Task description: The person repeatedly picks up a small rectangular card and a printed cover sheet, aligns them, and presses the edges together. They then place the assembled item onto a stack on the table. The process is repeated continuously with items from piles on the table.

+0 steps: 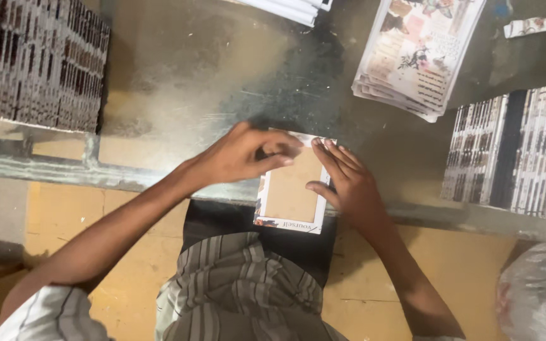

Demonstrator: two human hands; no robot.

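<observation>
At the near edge of the metal surface [178, 76] I have a small card cover [291, 189] lying face down, its brown board back up and a printed paper border wrapped round the edges; its lower end hangs over the edge toward my lap. My left hand [238, 155] comes in from the left and its grip is pinched closed on the top left corner of the cover, thumb and fingertips pressing the folded paper flap flat against the board. My right hand [349, 183] lies mostly open along the right edge, fingers spread flat on the border and thumb tucked against the board, so it grasps nothing and only pins the piece so it cannot slide while the corner is pressed. Beyond my hands, up and to the right, a stack of printed floral sheets [421, 53] sits within reach. Rows of finished pieces stand packed on edge at the right [513, 151] and the far left [36, 60].
</observation>
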